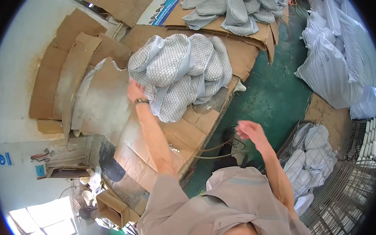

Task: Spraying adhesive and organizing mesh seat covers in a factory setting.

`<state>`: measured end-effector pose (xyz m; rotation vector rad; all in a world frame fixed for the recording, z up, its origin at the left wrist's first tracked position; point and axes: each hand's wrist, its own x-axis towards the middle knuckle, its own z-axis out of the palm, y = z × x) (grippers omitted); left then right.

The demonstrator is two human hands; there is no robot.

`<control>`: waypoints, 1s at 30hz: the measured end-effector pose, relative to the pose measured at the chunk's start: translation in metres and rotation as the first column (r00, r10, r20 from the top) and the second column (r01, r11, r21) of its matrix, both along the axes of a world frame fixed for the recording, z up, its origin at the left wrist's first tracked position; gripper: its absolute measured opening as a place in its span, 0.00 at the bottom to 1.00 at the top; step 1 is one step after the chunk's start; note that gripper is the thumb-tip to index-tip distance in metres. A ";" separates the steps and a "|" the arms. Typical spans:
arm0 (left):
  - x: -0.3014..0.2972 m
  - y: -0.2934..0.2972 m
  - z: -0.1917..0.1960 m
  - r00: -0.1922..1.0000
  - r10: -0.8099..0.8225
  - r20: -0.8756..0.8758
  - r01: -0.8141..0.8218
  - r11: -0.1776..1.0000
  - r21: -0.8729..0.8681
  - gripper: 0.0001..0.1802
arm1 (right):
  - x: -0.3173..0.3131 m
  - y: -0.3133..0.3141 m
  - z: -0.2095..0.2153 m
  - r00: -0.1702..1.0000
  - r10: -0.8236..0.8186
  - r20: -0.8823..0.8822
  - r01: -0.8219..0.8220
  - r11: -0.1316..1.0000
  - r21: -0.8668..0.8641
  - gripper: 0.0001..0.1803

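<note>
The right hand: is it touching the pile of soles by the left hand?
Apart. The head view shows green floor between the right hand and that pile of soles.

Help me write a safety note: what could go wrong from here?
The left hand is at a heap of quilted pieces that overlap, so pulling one might drag others. Its right side lies near the edge of the cardboard-covered table, so some could slip to the green floor. The wristband might snag a piece.
</note>
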<state>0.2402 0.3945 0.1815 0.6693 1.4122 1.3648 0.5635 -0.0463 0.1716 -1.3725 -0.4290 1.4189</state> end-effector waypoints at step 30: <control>0.180 -0.097 0.240 0.713 -0.680 0.172 0.367 0.570 0.735 0.32 | 0.104 0.066 0.145 0.773 -0.489 -0.405 0.632 0.654 0.416 0.16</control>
